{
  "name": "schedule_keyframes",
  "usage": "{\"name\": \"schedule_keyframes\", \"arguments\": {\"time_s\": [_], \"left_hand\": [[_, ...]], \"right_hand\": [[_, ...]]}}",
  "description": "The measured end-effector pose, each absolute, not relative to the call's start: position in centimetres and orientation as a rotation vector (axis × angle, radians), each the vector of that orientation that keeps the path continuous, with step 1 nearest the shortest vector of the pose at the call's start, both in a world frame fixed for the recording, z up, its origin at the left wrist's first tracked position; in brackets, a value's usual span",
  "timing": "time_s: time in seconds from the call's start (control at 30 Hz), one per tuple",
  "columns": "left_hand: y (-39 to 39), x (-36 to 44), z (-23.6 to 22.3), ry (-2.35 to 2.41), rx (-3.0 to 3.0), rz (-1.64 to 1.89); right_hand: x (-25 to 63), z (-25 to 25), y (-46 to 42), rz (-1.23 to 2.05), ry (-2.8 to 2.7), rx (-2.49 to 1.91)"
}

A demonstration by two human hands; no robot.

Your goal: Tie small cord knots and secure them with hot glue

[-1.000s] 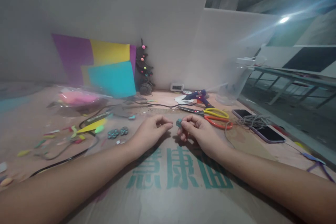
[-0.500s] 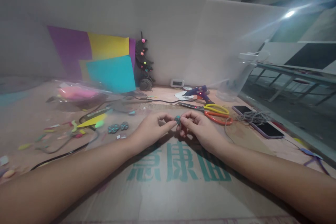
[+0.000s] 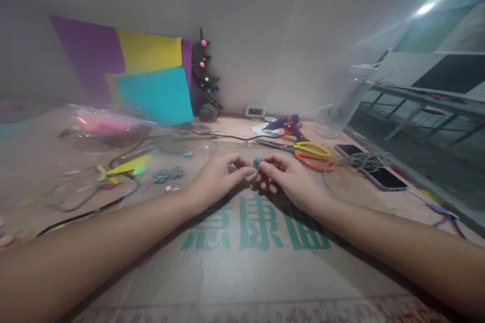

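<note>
My right hand (image 3: 282, 174) pinches a small teal-and-grey piece (image 3: 256, 163) between thumb and fingertips, just above the cardboard surface. Its exact make is too small to tell. Facing it, my left hand (image 3: 227, 176) has thumb and index finger drawn together in a pinch, the thumb tip right beside the piece. Whether those fingers hold some fine part of it I cannot make out. Left of my left hand lie two teal-and-grey flower-like clusters (image 3: 161, 176), side by side, with little white scraps (image 3: 168, 188) in front of them.
Scissors (image 3: 303, 154) with yellow and orange handles and a blue glue gun (image 3: 286, 125) lie beyond my right hand. Phones (image 3: 384, 179) under coiled grey cord are farther right. Coloured scraps and a black cable (image 3: 85, 212) spread left. A decorated dark little tree (image 3: 206, 78) stands behind.
My left fingers came in from a small gap to meet the piece, then eased slightly back, staying beside it. My right hand keeps its pinch. The whole view has shifted as the camera tilted down.
</note>
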State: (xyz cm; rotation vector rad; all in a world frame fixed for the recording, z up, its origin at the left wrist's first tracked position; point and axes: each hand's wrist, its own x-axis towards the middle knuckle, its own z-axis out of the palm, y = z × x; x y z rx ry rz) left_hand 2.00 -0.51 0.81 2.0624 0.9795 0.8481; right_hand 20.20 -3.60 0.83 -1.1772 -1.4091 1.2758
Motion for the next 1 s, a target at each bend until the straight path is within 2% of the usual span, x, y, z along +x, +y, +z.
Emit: {"name": "schedule_keyframes", "arguments": {"time_s": [0.27,1.0], "left_hand": [[0.1,1.7,0.1,1.030,2.006,1.000],[-0.6,2.0,1.2,1.054,2.014,0.897]], "right_hand": [[20.1,0.8,-3.5,1.243,-1.423,-1.195],[20.1,0.6,-3.5,1.233,-1.487,-1.193]]}}
